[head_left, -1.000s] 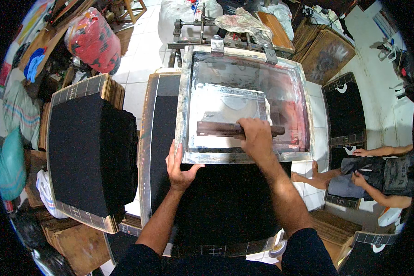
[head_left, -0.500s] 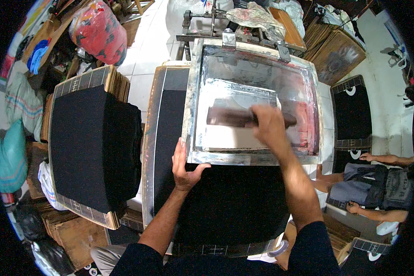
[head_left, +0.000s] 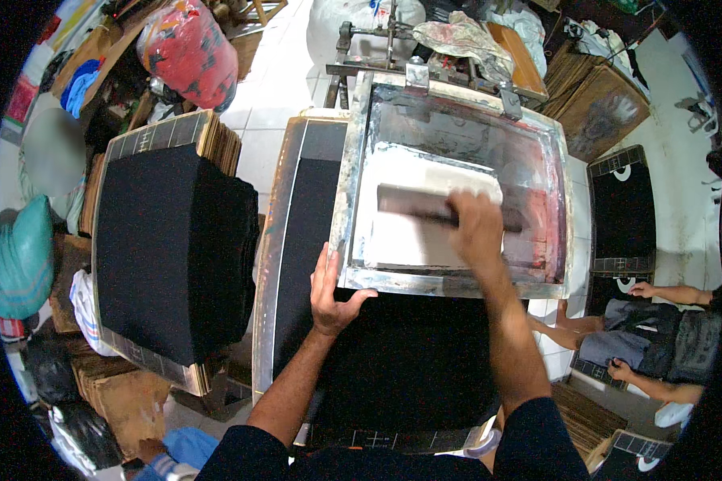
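Observation:
A screen printing frame (head_left: 350, 180) lies over black fabric (head_left: 401, 361) on a flat printing board (head_left: 269, 264). White ink (head_left: 421, 244) covers a rectangle of its mesh; the rest is grey and reddish. My right hand (head_left: 477, 228), somewhat blurred, grips a dark brown squeegee (head_left: 409, 204) lying crosswise on the white area. At the frame's near left corner, my left hand (head_left: 333, 297) rests with fingers stretched along the side and thumb spread along the near edge. Metal clamps (head_left: 417, 74) hold the frame's far edge.
To the left, black fabric (head_left: 144, 256) covers another board on a stack. A co-worker's legs and hands (head_left: 618, 333) are at the right, beside more black printed pieces (head_left: 622, 208). Someone in blue cloth (head_left: 188, 449) is at the lower left. A red wrapped bundle (head_left: 188, 56) stands far left.
White now covers more of the mesh above the squeegee. The whole view has shifted slightly. My left hand stays at the corner. Blue cloth has appeared at the lower left.

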A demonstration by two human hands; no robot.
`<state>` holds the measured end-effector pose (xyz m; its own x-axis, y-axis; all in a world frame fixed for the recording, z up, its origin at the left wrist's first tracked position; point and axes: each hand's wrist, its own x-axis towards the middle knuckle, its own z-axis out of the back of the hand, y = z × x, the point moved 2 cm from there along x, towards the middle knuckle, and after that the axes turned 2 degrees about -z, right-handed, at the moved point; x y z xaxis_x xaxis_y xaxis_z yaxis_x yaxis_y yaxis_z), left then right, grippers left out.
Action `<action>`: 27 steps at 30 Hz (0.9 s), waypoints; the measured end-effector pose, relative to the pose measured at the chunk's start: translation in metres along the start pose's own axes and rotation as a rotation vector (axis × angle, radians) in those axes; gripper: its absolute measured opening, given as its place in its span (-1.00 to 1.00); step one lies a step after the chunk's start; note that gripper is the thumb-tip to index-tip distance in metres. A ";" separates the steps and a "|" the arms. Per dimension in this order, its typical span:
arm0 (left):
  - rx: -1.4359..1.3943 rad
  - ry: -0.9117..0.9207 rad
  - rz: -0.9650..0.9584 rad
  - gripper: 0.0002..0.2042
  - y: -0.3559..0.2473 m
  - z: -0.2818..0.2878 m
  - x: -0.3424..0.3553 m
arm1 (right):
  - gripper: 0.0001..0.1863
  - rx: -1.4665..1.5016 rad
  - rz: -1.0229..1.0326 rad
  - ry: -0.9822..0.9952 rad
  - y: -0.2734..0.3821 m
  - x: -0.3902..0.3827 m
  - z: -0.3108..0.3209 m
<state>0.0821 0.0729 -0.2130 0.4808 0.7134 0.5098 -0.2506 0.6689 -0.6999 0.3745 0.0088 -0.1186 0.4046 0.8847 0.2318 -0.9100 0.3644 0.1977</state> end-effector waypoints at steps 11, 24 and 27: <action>-0.018 -0.040 -0.104 -0.03 -0.015 0.014 0.017 | -0.39 0.092 -0.081 -0.075 0.059 -0.119 0.033; -0.528 -0.078 -0.019 0.11 -0.156 0.127 0.226 | -0.24 -0.252 -0.091 -0.504 0.031 0.078 0.253; -0.263 -0.186 -0.298 -0.16 -0.126 0.161 0.194 | -0.14 -0.246 -0.194 -0.444 0.019 0.120 0.290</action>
<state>0.0717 0.1609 0.0549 0.3343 0.5388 0.7733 0.1106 0.7924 -0.5999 0.4320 0.0370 0.1896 0.5182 0.6059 0.6036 -0.7876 0.6131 0.0607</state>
